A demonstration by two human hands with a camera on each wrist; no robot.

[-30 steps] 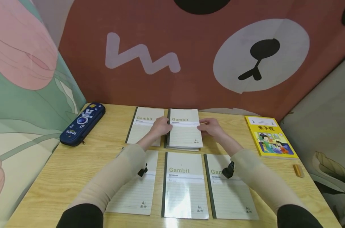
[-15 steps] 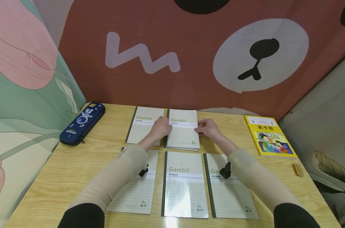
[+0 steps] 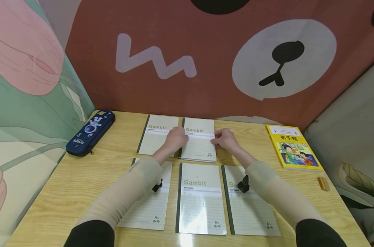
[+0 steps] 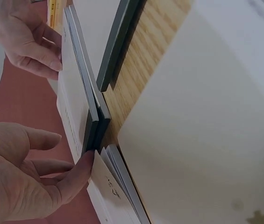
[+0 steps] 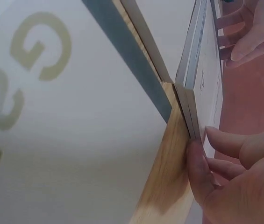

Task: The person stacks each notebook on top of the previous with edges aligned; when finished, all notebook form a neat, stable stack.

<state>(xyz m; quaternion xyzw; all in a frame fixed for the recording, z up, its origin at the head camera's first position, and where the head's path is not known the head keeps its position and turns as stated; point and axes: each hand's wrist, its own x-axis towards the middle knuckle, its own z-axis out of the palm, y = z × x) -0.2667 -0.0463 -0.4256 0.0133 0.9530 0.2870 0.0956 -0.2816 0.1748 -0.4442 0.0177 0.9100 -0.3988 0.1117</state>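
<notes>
Two stacked cream notebooks with dark spines lie in the back row, their edges nearly flush. My left hand is at the spine. In the left wrist view a fingertip of my left hand touches the spine, while the thumb stands apart above the cover. At the opposite edge my right hand lightly pinches the stack; its thumb and a finger meet the lower corner of the notebooks in the right wrist view. Another notebook lies to the left, partly under my left hand.
Three notebooks form the front row: a left one, a middle one and a right one. A navy pencil case lies at the left, a yellow book at the right, with a small tan eraser-like block below it.
The lower notebook, which stuck out at the right and bottom of the stack, now sits nearly flush under the top one. My right hand has moved slightly left with its edge.
</notes>
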